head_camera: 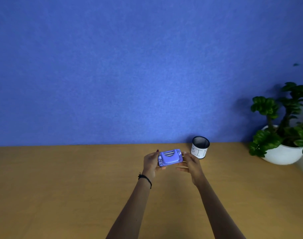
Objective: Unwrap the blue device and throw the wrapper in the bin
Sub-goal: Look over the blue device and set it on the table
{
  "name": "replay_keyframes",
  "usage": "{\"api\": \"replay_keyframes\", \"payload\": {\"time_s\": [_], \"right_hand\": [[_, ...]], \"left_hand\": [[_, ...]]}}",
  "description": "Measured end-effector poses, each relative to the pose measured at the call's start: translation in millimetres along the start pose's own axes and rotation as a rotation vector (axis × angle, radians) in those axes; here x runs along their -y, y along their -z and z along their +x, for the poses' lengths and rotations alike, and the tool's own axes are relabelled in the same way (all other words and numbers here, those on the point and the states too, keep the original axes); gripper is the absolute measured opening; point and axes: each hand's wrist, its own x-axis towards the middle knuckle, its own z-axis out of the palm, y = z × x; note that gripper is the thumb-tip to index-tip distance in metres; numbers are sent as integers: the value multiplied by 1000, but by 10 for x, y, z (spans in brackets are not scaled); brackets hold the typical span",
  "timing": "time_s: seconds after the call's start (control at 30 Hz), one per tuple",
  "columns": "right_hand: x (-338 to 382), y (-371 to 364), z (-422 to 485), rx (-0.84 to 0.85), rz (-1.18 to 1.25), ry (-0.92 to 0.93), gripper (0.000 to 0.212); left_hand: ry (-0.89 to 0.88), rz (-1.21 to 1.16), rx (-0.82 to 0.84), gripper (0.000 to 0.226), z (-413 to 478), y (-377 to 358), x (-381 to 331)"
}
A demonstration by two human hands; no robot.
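I hold the blue device [170, 157] above the wooden table [61, 187], between both hands. It is a small blue-violet plastic block with metal bars and screws on top. My left hand [151, 162] grips its left end, and my right hand [192, 163] grips its right end. A glossy sheen covers the device; I cannot tell whether a clear wrapper is around it. The bin [200, 147], a small black mesh cup with a white label reading BIN, stands just right of and behind my right hand.
A potted green plant [283, 125] in a white bowl-shaped pot stands at the table's far right. A blue wall [130, 66] rises directly behind the table's back edge. A black cord bracelet is on my left wrist.
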Motion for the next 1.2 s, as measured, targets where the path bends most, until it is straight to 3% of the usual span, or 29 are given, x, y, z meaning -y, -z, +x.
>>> {"api": "replay_keyframes", "payload": {"time_s": [0.27,0.47,0.83,0.9,1.0,1.2], "right_hand": [[-9,67,50,85,-119,-63,29],[-23,87,56,110,-152,-73,32],[-196,-87,-83,85,-72,-99,31],[-273,-159,-140,123,-85,-142,33],[-435,-275,-223,238,-153,-219,30],[-869,-656,-546,444,-452,-338,41]], "left_hand": [[-46,189,6,23,11,3,12],[-63,200,4,27,30,14,30],[-63,271,83,19,25,177,146],[-34,327,105,12,-4,284,231],[35,380,97,19,-50,536,389],[190,342,-10,25,-167,1148,849]]}}
